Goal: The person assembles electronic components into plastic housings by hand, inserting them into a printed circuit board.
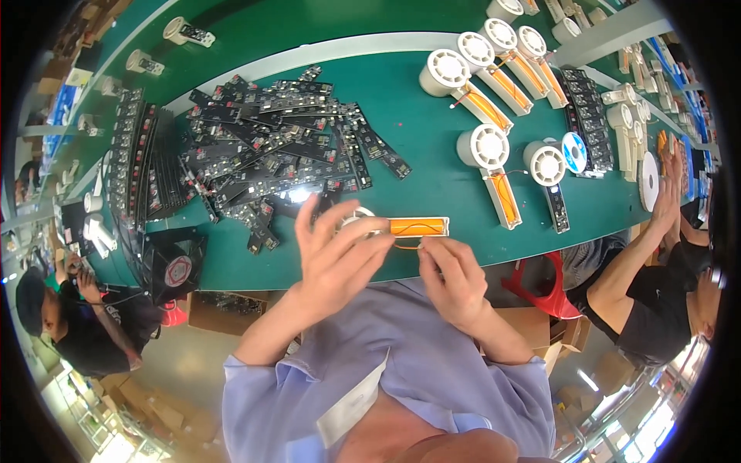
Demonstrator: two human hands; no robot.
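A white handheld fan housing [441,221] lies sideways near the table's front edge, its handle pointing right. An orange battery [417,228] sits in the handle's open side. My left hand [333,255] closes around the round head end, hiding most of it. Just below the handle runs a thin wire [407,247], and the fingertips of my right hand [455,282] are pinched together at its right end. Beyond my left hand spreads a heap of narrow black circuit boards [285,143].
Several white fans with orange batteries, including one fan [484,147], stand at the right. Near them lie a blue-and-white spool [573,152] and stacked boards [588,119]. A black cooling fan [174,266] occupies the left front. Co-workers sit on both sides; one arm [644,239] reaches in at right.
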